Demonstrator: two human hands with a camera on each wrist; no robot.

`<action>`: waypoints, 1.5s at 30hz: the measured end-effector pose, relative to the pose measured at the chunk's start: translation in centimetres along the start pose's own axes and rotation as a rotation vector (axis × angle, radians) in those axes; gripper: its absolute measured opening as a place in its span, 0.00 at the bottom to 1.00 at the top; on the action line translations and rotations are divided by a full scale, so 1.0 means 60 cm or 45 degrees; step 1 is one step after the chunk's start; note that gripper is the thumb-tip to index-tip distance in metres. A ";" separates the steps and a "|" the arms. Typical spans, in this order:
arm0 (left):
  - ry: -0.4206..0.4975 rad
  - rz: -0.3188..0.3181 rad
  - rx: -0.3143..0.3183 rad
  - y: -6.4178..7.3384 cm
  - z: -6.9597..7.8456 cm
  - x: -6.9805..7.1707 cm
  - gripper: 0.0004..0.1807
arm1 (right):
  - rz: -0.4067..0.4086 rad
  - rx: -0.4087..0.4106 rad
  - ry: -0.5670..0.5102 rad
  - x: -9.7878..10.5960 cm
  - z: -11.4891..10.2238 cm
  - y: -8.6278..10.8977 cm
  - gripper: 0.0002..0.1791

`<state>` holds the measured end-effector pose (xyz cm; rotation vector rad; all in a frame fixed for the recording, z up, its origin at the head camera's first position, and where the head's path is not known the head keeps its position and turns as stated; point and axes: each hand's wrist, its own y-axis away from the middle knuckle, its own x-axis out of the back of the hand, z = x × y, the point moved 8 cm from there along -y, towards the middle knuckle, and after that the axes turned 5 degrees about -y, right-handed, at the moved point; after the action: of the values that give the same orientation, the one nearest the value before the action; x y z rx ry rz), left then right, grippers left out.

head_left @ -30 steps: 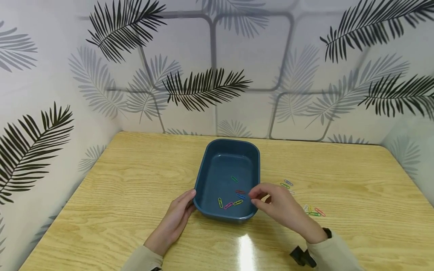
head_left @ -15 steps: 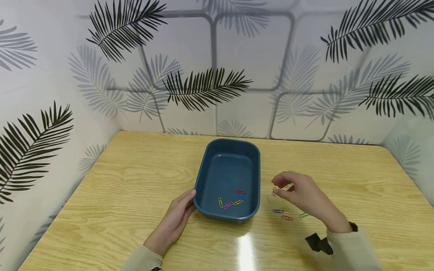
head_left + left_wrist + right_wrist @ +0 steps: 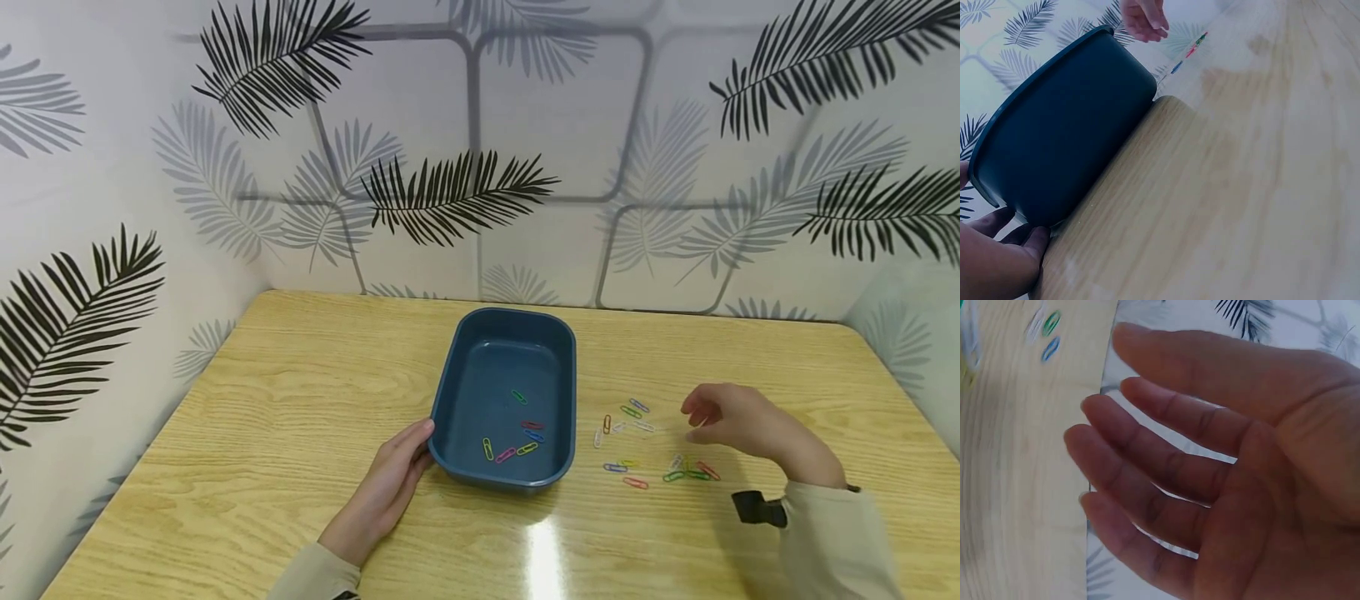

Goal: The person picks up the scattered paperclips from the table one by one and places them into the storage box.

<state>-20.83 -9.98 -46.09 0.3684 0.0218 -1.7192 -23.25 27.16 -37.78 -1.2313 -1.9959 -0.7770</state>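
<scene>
A dark blue plastic tray (image 3: 495, 367) stands on the table, with several coloured paper clips (image 3: 506, 455) lying near its front end. At its near left corner my left hand (image 3: 390, 479) holds it, the thumb at the rim and the fingers (image 3: 1029, 244) low against the outer wall. My right hand (image 3: 750, 425) hovers over the table to the right, fingers loosely bent. In the right wrist view nothing lies in its palm (image 3: 1247, 519). Nearest to it are loose paper clips (image 3: 697, 471) in green, red, yellow and white on the wood.
More loose paper clips (image 3: 635, 482) lie scattered between the tray and the right hand. The wooden table (image 3: 315, 375) meets a leaf-patterned backdrop (image 3: 540, 250) at the back. A bright reflection shows on the tabletop in front of the tray.
My right hand has moved from over the tray's right edge out to the right. Several paper clips beside the tray, hidden under that hand before, now show. The left hand and tray stay put.
</scene>
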 end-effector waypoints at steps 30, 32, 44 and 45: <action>0.002 -0.021 -0.004 0.000 -0.001 -0.001 0.31 | -0.221 -0.348 0.155 -0.056 0.058 -0.008 0.20; -0.003 -0.028 -0.005 -0.001 -0.001 -0.001 0.31 | -0.220 -0.350 0.145 -0.055 0.059 -0.008 0.19; -0.001 -0.014 0.004 -0.003 -0.003 0.002 0.31 | -0.164 -0.232 0.068 -0.050 0.054 -0.013 0.12; 0.002 -0.012 0.007 -0.002 -0.004 0.002 0.31 | -0.154 -0.216 0.050 -0.050 0.052 -0.013 0.11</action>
<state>-20.93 -10.01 -46.34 0.3743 0.0196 -1.7287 -23.67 27.67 -42.12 -1.1874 -2.0206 -1.0405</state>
